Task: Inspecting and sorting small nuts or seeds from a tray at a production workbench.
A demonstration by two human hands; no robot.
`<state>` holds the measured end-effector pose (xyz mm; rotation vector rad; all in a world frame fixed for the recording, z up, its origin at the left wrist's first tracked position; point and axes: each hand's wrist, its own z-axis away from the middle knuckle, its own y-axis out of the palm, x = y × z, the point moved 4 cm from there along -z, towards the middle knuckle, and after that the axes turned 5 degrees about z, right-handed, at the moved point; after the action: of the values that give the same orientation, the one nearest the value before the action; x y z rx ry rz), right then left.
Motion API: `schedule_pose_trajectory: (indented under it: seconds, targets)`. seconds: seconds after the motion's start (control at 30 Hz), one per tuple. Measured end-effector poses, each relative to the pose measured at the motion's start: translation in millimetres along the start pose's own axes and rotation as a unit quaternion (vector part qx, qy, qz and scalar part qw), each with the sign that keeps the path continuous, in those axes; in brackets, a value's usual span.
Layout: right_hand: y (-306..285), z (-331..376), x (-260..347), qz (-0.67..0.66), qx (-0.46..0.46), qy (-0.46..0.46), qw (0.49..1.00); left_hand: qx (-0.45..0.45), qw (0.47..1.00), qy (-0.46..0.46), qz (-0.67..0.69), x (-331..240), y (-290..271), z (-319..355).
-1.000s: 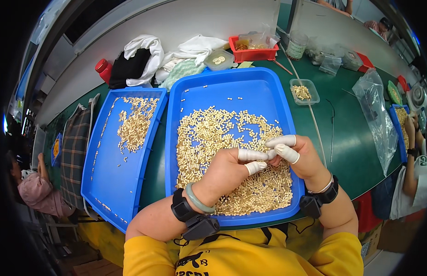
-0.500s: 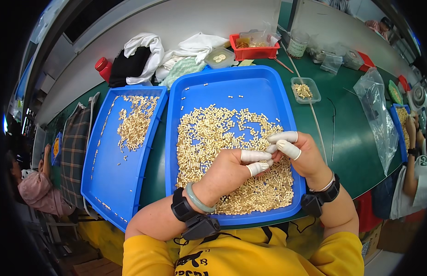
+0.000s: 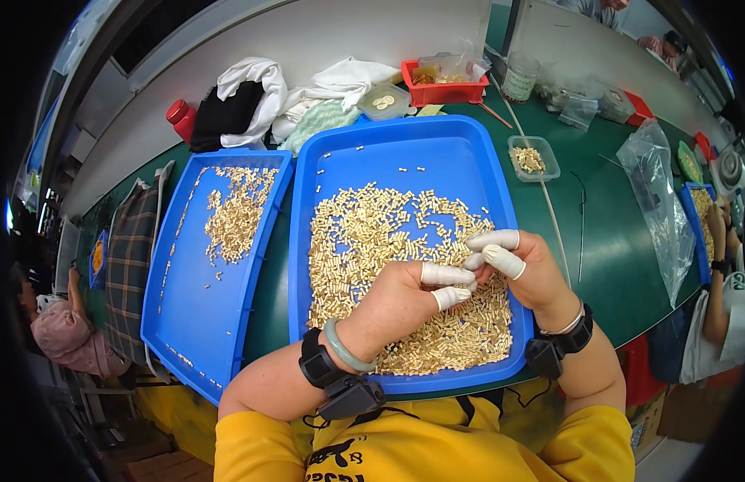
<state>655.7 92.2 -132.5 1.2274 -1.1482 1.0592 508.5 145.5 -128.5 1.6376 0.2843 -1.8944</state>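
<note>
Both my hands meet over the right part of a large blue tray (image 3: 405,145) strewn with small brass-coloured metal pieces (image 3: 348,233). White finger cots cover several of my fingertips. My left hand (image 3: 405,293) has thumb and forefinger pinched together, and what lies between them is too small to make out. My right hand (image 3: 527,265) is closed too, its thumb and fingertips pressed close to the left fingertips. Whatever the right fingers grip is hidden behind the cots.
A second blue tray (image 3: 192,313) with fewer brass pieces stands at left. Right of the big tray are a clear box (image 3: 541,171) of pieces, a thin metal rod (image 3: 582,233) and a plastic bag (image 3: 657,193). Cloths (image 3: 328,124) and a red bin (image 3: 445,92) stand behind.
My hands stay almost in the same place, with only a slight shift of the fingertips. At the far left a co-worker's arm has moved a little.
</note>
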Motion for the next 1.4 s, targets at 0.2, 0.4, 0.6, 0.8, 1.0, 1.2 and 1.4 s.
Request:
schedule_pose_trajectory:
  seconds: [0.2,0.4,0.6,0.8,1.0,1.2,1.4]
  targets:
    - [-1,-1,0,0.006,0.002,0.009,1.0,0.006,0.999,0.003,-0.035,-4,1,-2]
    - [2,2,0,0.008,0.0,0.006,1.0,0.014,0.999,-0.011,0.026,-1,2,-1]
    - [2,3,-1,0.008,-0.002,0.036,0.999,0.019,0.999,-0.03,0.033,2,3,-1]
    - [5,3,3,0.013,0.006,-0.023,1.0,0.014,0.997,-0.035,0.072,-1,1,-2]
    - [9,6,21,0.301,0.019,-0.167,0.939,-0.011,0.995,-0.067,0.076,1,-2,-3]
    - [15,4,30,0.379,0.018,-0.313,0.87,-0.017,0.993,-0.075,0.095,3,-2,-4]
    - [17,3,30,0.401,0.02,-0.321,0.858,-0.015,0.995,-0.071,0.068,3,-1,-4]
